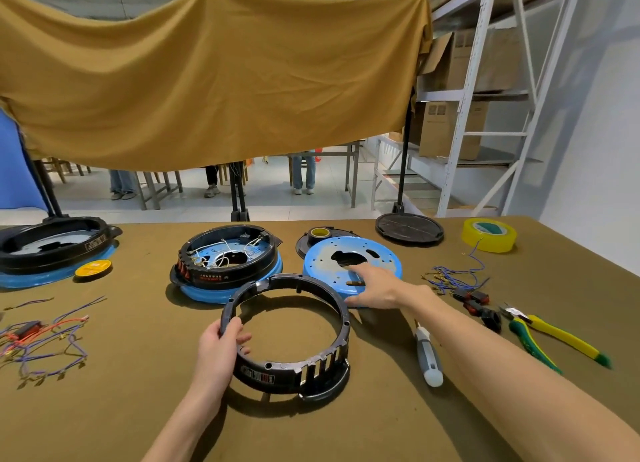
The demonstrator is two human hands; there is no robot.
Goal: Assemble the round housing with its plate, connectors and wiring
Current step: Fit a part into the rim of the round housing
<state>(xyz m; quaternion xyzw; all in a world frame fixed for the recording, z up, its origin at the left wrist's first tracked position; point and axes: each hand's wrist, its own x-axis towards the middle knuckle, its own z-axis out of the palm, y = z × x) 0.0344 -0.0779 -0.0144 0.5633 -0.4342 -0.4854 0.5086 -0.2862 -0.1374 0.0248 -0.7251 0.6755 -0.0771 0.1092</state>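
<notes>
the black ring (287, 337) stood on the table (381, 409), open side up, its slotted wall toward the person. the left hand (221, 347) gripped its near-left rim, thumb over the top edge and fingers curled inside the wall.

the blue plate (353, 257) lay flat just beyond and to the right of the ring, its near edge touching or nearly touching the ring's far-right rim. being round, it had no long axis; its large cut-out faced up near the middle. the right hand (375, 288) reached onto the plate's near part with fingers nearly straight, forefinger by the cut-out, holding nothing. that hand was plainly the nearer one to the plate, and the likely next move was to draw the plate back and left toward the ring, a short path with nothing between them.

left of the ring's far side sat a finished housing (225, 264) on a blue base, wired inside, probably a model to copy. right of the ring lay a screwdriver (429, 354), handle toward the person, and farther right the connectors (474, 302), blue wires (453, 278) and pliers (550, 337). more wires (45, 340) lay well to the ring's left.
</notes>
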